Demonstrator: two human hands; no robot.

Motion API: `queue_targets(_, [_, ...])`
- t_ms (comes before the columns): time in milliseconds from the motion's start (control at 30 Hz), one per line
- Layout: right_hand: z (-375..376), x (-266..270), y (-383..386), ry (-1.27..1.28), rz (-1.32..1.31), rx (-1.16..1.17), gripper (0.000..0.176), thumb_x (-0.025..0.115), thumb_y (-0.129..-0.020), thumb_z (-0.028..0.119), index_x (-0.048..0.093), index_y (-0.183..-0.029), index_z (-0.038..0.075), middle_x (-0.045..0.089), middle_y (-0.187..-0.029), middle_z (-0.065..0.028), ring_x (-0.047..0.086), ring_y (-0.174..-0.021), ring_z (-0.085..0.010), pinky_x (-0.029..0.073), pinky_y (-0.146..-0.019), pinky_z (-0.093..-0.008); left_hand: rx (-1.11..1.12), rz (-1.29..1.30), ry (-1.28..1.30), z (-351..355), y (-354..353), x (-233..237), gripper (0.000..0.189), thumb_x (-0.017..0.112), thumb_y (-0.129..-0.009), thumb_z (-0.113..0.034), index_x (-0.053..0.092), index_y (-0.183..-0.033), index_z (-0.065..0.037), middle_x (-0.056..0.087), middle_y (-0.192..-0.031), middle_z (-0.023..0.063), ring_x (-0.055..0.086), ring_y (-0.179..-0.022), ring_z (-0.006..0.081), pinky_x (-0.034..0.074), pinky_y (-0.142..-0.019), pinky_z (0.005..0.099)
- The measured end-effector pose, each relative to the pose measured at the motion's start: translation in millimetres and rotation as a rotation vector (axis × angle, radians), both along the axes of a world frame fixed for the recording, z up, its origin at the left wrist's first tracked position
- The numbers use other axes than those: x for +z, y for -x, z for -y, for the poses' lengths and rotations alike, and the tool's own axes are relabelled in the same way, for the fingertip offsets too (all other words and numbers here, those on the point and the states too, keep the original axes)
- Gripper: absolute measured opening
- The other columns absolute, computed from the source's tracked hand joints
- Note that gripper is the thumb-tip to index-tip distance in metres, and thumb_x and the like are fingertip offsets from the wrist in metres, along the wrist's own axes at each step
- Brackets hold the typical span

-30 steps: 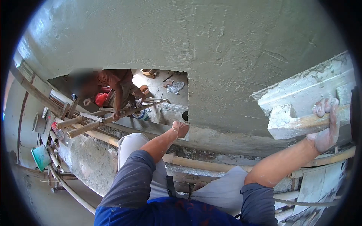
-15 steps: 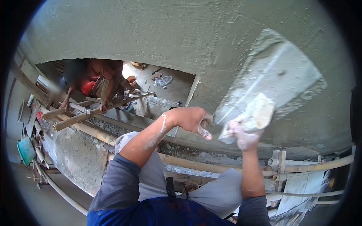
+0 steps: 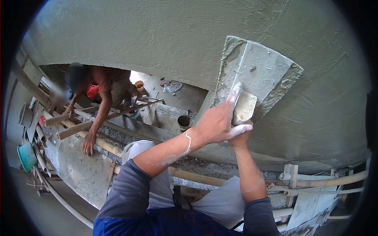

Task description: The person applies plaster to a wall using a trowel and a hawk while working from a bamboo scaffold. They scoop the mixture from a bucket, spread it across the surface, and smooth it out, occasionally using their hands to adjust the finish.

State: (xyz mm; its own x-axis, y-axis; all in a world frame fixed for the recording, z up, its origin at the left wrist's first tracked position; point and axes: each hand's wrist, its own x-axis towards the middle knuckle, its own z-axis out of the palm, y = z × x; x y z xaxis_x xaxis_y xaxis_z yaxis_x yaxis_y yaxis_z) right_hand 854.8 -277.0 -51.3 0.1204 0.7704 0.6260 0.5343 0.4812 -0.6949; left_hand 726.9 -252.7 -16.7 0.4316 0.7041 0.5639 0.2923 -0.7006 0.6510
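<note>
A wide float (image 3: 262, 65) with grey plaster smeared on its blade lies close against the wet plastered wall (image 3: 165, 35). At its lower end is a pale block-shaped handle (image 3: 245, 107). My right hand (image 3: 239, 138) holds the handle from below, mostly hidden behind my other hand. My left hand (image 3: 218, 122) rests beside the handle with thumb and fingers spread apart, whitened with plaster, the fingers lying along the blade's lower edge.
Another person (image 3: 106, 86) leans through the wall opening at the left over a bamboo ladder (image 3: 110, 115), one hand on the concrete ledge (image 3: 78, 169). A bucket (image 3: 184, 122) stands below the opening. Bamboo poles (image 3: 201, 177) cross near my legs. A teal basin (image 3: 26, 158) is far left.
The float has shifted left and turned more upright. My left hand has moved up and right to the handle. The other person has reached one hand down onto the ledge.
</note>
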Motion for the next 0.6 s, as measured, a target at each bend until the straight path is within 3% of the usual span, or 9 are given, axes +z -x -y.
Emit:
queue_targets(67, [1.3,-4.7,-9.6,-0.034,0.054,-0.014,0.037,0.072,-0.074,0.018,0.062,-0.105,0.002,0.067,-0.100,-0.0076,0.064,-0.092,-0.0182,0.049,-0.080,-0.0332,-0.030,0.028,-0.055,-2.1,-11.5,2.0,0.096,0.063,-0.079,-0.051,0.019,-0.134,0.015,0.051,-0.108,0.0337,0.058,-0.088,0.0438,0.049,-0.074,0.0455])
queue_targets(200, [15.6,-4.5,-41.1,-0.042,-0.173,-0.088,0.046,0.071,-0.074,0.018,0.057,-0.114,-0.001,0.064,-0.109,-0.0101,0.061,-0.100,-0.0193,0.047,-0.087,-0.0341,-0.153,-0.010,-0.115,-1.2,-52.6,8.6,0.093,0.062,-0.080,-0.045,0.016,-0.138,0.010,0.048,-0.113,0.0352,0.058,-0.087,0.0457,0.050,-0.076,0.0470])
queue_targets(267, [26.2,0.2,-78.7,-0.026,-0.085,-0.203,0.049,0.069,-0.076,0.021,0.055,-0.118,-0.001,0.060,-0.116,-0.0107,0.057,-0.107,-0.0208,0.044,-0.092,-0.0362,-0.198,-0.033,-0.082,5.6,-88.2,17.3,0.092,0.062,-0.080,-0.043,0.015,-0.139,0.008,0.048,-0.112,0.0354,0.059,-0.085,0.0459,0.050,-0.076,0.0474])
queue_targets(467, [77.7,39.4,-211.7,0.002,0.086,-0.548,0.046,0.068,-0.075,0.020,0.056,-0.115,0.001,0.060,-0.114,-0.0124,0.058,-0.106,-0.0239,0.044,-0.092,-0.0381,-0.384,-0.054,-0.037,40.7,-221.6,61.3,0.086,0.064,-0.078,-0.037,0.018,-0.138,0.006,0.054,-0.098,0.0303,0.060,-0.080,0.0431,0.050,-0.071,0.0462])
queue_targets(600, [116.3,67.3,-253.2,0.045,0.206,-0.636,0.044,0.067,-0.075,0.019,0.057,-0.114,0.002,0.061,-0.113,-0.0136,0.059,-0.105,-0.0260,0.045,-0.091,-0.0394,-0.480,0.101,0.033,64.1,-226.7,89.7,0.083,0.067,-0.076,-0.034,0.023,-0.133,0.007,0.054,-0.104,0.0315,0.059,-0.085,0.0440,0.049,-0.074,0.0471])
